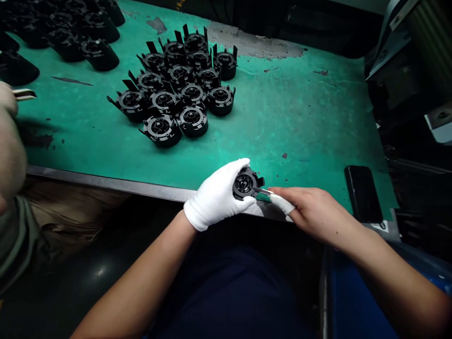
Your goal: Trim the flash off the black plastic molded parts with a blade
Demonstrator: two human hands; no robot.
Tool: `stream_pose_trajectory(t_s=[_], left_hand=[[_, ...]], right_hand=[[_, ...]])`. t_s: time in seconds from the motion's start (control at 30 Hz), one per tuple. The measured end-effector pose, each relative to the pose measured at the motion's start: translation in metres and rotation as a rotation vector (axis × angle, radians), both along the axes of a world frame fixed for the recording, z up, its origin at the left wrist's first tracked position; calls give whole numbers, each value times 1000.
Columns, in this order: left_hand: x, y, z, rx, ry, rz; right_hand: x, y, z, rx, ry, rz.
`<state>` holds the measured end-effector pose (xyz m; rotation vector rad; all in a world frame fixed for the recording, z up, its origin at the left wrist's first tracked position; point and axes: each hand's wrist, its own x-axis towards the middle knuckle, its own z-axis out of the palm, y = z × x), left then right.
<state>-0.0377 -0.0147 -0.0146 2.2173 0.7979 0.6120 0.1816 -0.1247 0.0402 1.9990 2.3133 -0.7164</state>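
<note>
Wearing a white glove, my left hand grips a round black plastic housing by its side at the table's front edge. The housing's ringed inner face is turned up toward me. My right hand, with white covering on a finger or thumb, pinches a slim metal-bladed tool. That blade's tip reaches the inside of the housing; whether it touches cannot be made out. What kind of tool it is, a knife or a scraper, does not show, since the fingers hide its handle.
Similar black housings with upright tabs stand in a cluster on the green table. More black parts are at the far left. A phone lies near the right edge. Another person's arm is at the left.
</note>
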Motion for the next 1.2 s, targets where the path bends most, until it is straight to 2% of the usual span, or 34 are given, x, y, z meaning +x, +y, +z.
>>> stream_pose_trajectory(t_s=[0.2,0.47,0.57,0.73,0.8,0.87,0.9,0.97,1.07,1.13,1.2], left_hand=[[1,6,7,-33,58,-60],[0,11,3,-15,47,-106],[0,12,2,-15,47,-114],[0,16,5,-11,58,-136],[0,15,4,-20,53,-130],[-1,10,0,-32,20,-87],[-1,6,-3,-31,-7,-36],[0,-5,-10,-6,-59,113],[0,-21,-19,52,-69,274],[0,-26,-20,66,-55,282],[1,-27,-18,56,-45,281]], right_hand=[[3,5,-3,-36,48,66],[1,7,-10,53,-36,66],[4,11,-9,9,-27,99],[15,35,1,-104,42,218],[19,40,6,-146,100,206],[17,35,8,-179,246,82],[13,27,6,-198,359,-31],[-2,5,-1,-284,649,-330],[-41,-31,-19,-529,1142,-722],[-69,-45,-29,-600,1361,-861],[-90,-48,-34,-599,1476,-934]])
